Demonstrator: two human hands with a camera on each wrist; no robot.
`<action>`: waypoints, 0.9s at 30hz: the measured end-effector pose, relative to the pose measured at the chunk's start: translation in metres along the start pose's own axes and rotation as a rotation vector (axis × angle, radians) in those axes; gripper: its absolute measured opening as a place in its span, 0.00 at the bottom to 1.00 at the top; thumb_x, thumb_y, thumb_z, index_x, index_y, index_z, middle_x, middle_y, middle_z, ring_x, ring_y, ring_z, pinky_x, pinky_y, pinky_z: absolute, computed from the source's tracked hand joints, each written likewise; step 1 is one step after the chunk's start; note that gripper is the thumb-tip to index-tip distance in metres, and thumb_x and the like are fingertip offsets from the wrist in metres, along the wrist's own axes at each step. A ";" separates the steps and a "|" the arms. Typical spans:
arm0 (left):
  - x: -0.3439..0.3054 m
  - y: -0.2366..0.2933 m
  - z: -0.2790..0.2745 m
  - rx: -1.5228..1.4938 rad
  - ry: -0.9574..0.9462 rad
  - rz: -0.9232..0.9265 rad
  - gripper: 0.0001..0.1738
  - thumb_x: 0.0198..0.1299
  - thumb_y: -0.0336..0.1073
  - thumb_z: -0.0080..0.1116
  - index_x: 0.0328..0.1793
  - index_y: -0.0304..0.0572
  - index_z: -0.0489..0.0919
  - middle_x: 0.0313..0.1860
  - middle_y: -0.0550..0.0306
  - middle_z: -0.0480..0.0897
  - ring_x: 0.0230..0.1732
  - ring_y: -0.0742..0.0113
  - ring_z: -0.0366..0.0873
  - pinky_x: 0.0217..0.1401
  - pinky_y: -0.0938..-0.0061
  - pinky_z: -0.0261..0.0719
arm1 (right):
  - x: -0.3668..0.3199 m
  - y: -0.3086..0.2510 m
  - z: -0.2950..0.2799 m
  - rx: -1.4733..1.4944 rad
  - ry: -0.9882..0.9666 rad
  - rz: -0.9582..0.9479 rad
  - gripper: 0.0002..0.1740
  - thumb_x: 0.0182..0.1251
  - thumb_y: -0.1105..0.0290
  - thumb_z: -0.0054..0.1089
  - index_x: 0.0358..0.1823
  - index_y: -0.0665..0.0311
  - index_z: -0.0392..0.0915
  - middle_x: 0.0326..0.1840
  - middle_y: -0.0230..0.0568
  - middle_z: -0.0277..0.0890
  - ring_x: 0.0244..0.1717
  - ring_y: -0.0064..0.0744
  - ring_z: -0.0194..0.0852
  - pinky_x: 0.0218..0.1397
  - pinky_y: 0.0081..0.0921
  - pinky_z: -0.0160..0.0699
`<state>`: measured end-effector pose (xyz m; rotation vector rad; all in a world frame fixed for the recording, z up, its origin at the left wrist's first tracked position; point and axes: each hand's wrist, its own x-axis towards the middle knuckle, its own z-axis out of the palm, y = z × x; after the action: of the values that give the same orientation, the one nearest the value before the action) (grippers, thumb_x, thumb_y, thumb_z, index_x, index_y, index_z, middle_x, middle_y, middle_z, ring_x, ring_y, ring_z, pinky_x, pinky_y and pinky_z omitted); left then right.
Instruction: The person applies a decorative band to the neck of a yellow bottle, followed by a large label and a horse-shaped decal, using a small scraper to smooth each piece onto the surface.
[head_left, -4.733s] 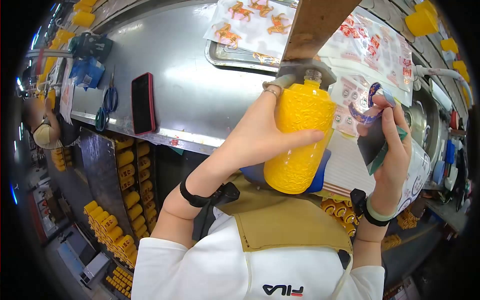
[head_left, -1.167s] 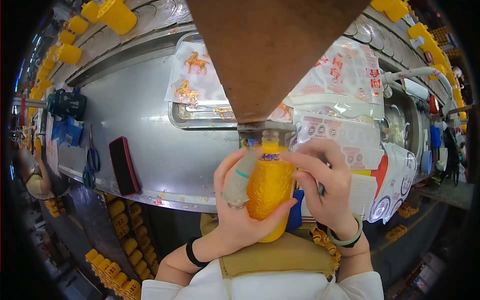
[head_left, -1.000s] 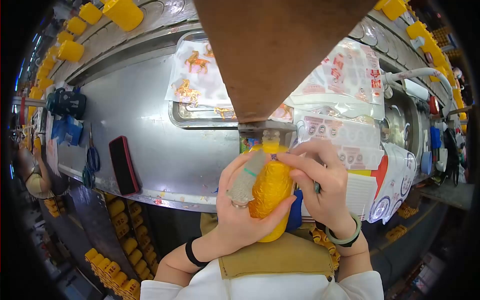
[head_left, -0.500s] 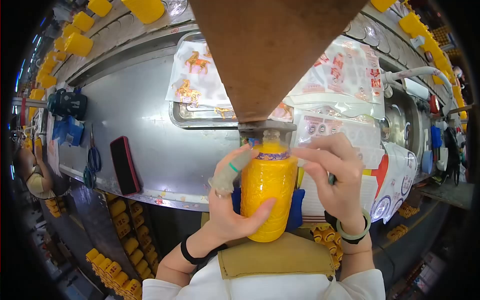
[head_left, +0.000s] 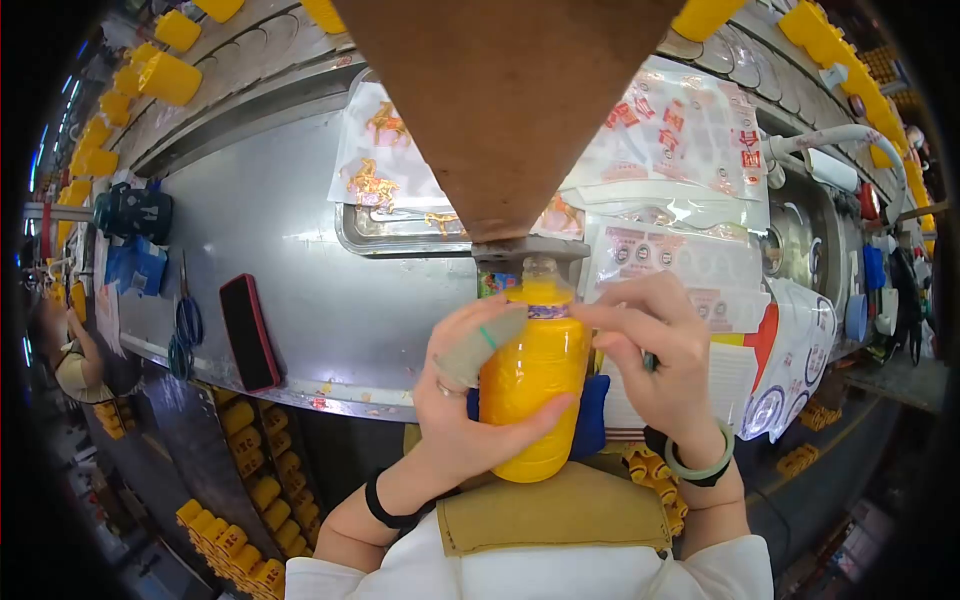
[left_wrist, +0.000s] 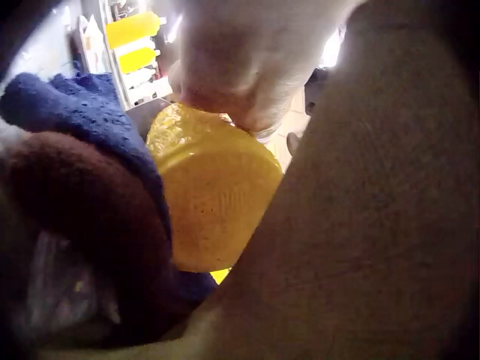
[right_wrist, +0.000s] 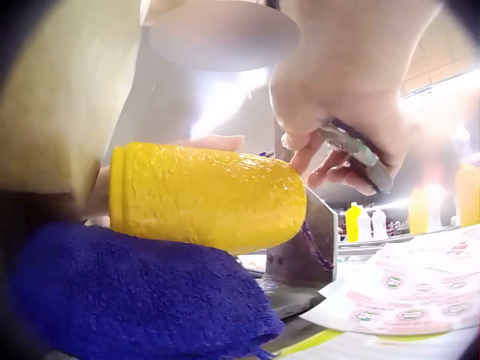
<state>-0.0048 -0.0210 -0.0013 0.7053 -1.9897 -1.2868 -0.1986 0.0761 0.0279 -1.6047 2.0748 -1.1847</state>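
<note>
My left hand [head_left: 460,400] grips a yellow embossed bottle [head_left: 535,400] from the left, thumb across its front. A pale finger cot with a green stripe [head_left: 480,345] covers one finger. A purple patterned band [head_left: 547,311] runs round the bottle's shoulder, below the clear glass mouth [head_left: 540,268]. Fingertips of my right hand [head_left: 665,360] touch the band's right side, while its other fingers curl over a small dark, green-edged piece [head_left: 651,361]. In the right wrist view, loose purple ends stick out past the bottle [right_wrist: 210,199]. The left wrist view shows the bottle's base [left_wrist: 217,214].
A brown post [head_left: 490,120] ends in a metal block [head_left: 530,248] just beyond the bottle. Blue cloth [head_left: 593,415] lies under the bottle. Sticker sheets [head_left: 670,260], a metal tray [head_left: 370,240], a phone [head_left: 249,332] and scissors [head_left: 184,325] lie on the steel table.
The purple strip, held apart in my right hand in the earliest frame, now wraps the bottle's shoulder. Over the last half second, my right fingers shifted slightly left along the band; the bottle turned slightly.
</note>
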 end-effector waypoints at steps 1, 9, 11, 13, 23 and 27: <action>-0.003 -0.013 -0.002 -0.211 -0.014 -0.063 0.42 0.45 0.33 0.84 0.69 0.36 0.77 0.66 0.43 0.78 0.69 0.47 0.76 0.72 0.57 0.75 | -0.001 0.004 -0.003 -0.038 -0.012 0.007 0.14 0.58 0.69 0.76 0.46 0.56 0.92 0.38 0.33 0.79 0.32 0.33 0.67 0.37 0.30 0.70; 0.006 0.011 -0.003 -0.057 0.039 0.020 0.45 0.45 0.36 0.85 0.70 0.36 0.76 0.68 0.41 0.77 0.70 0.46 0.76 0.73 0.56 0.74 | 0.010 -0.015 -0.003 -0.030 -0.027 0.004 0.17 0.57 0.69 0.76 0.50 0.53 0.91 0.41 0.33 0.79 0.31 0.31 0.68 0.35 0.29 0.71; 0.005 0.015 0.001 0.018 0.018 0.035 0.42 0.45 0.36 0.85 0.68 0.36 0.77 0.66 0.42 0.79 0.68 0.45 0.77 0.72 0.56 0.75 | 0.009 -0.014 0.003 0.018 -0.051 -0.014 0.17 0.58 0.69 0.75 0.50 0.52 0.91 0.44 0.31 0.80 0.30 0.29 0.65 0.34 0.29 0.70; 0.009 0.019 0.003 0.090 0.029 0.058 0.35 0.47 0.34 0.84 0.62 0.36 0.82 0.61 0.47 0.83 0.65 0.45 0.79 0.68 0.56 0.79 | 0.008 -0.015 0.003 0.009 -0.045 -0.022 0.17 0.58 0.69 0.75 0.50 0.52 0.91 0.44 0.31 0.80 0.30 0.29 0.65 0.34 0.29 0.70; 0.003 -0.008 -0.004 0.002 -0.015 0.066 0.33 0.49 0.31 0.80 0.63 0.37 0.81 0.63 0.49 0.83 0.67 0.45 0.78 0.69 0.56 0.78 | -0.002 0.006 -0.009 -0.135 -0.049 0.046 0.15 0.60 0.68 0.74 0.49 0.55 0.91 0.42 0.34 0.78 0.32 0.31 0.67 0.37 0.28 0.70; -0.002 -0.022 -0.005 -0.301 0.032 -0.046 0.37 0.49 0.31 0.79 0.68 0.36 0.77 0.66 0.45 0.80 0.69 0.44 0.76 0.71 0.56 0.75 | 0.003 -0.005 -0.011 -0.090 0.023 0.028 0.15 0.59 0.69 0.74 0.49 0.55 0.91 0.42 0.34 0.78 0.31 0.31 0.67 0.36 0.27 0.69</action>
<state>0.0020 -0.0308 -0.0203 0.6235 -1.7123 -1.5503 -0.2031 0.0780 0.0397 -1.6025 2.1868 -1.1208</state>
